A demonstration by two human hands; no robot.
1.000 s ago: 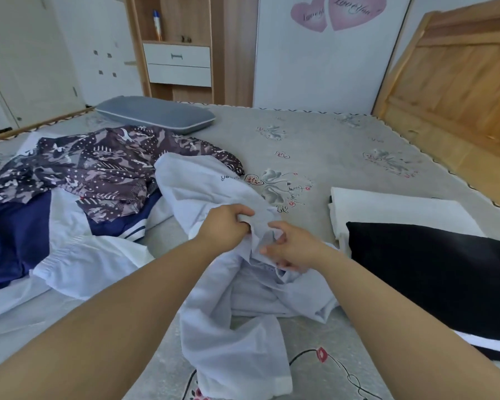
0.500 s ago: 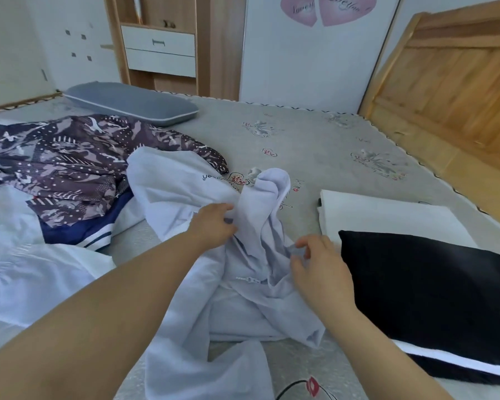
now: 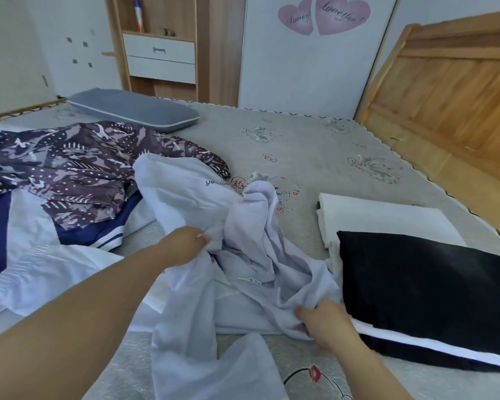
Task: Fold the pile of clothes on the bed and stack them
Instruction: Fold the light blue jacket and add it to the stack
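A crumpled pale lilac-white garment (image 3: 251, 255) lies in the middle of the bed (image 3: 315, 157), between an unfolded heap toward the left edge and a folded stack toward the right edge. The left hand (image 3: 185, 245) reaches forward with its arm stretched out from the near left corner; its fingertips (image 3: 204, 238) are pressed together on a bunched fold of the garment's upper part, pinching the cloth, which rises in a soft peak just beyond them. The right hand (image 3: 326, 324) sits lower and nearer, palm down, arm coming in from the near edge; its fingers are curled onto the garment's lower right hem, the thumb (image 3: 300, 311) lying on top of the fabric, gripping it just beside the folded black garment (image 3: 427, 290). That black piece rests on a folded white garment (image 3: 381, 217). In the left heap, a purple patterned garment (image 3: 70, 168) lies over a navy and white garment (image 3: 41, 241). A grey pillow (image 3: 133, 109) lies at the far edge, and the wooden headboard (image 3: 451, 90) stands along the right.
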